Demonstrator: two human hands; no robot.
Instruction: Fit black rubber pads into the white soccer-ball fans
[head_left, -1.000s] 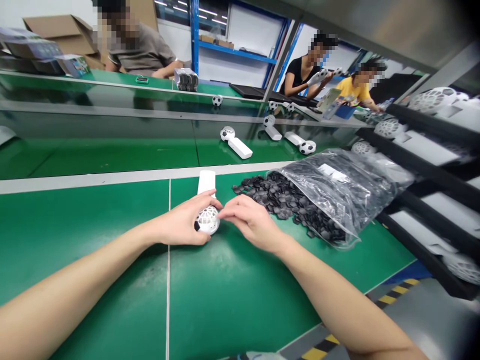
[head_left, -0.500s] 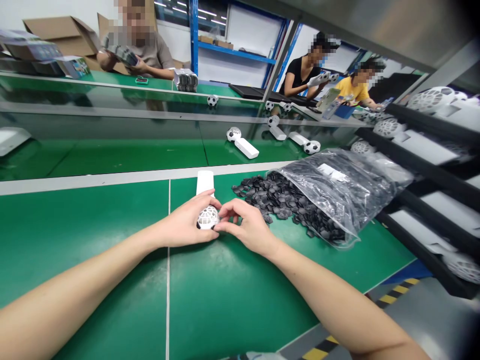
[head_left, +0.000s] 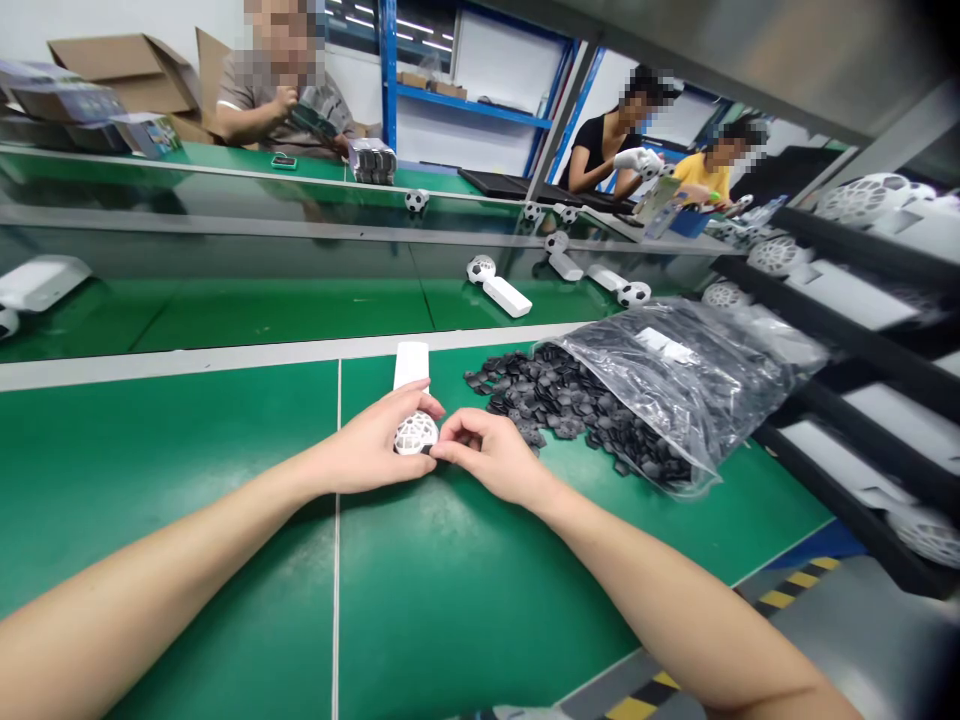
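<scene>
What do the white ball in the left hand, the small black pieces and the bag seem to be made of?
White ball: probably rigid plastic, smooth-looking, judging by its thin white lattice.
Black pieces: plastic or rubber, mostly matte with few highlights; I cannot tell which.
Bag: probably clear plastic film, glossy, from its wrinkles and bright reflections.

The left hand (head_left: pixel 367 445) and right hand (head_left: pixel 501 457) are bare and slender-fingered, running into a bare left forearm (head_left: pixel 176 552) and a bare right forearm (head_left: pixel 660 600) that thicken toward the lower corners of the frame, while a sliver of pale clothing (head_left: pixel 525 713) with darker patches shows at bottom centre.
</scene>
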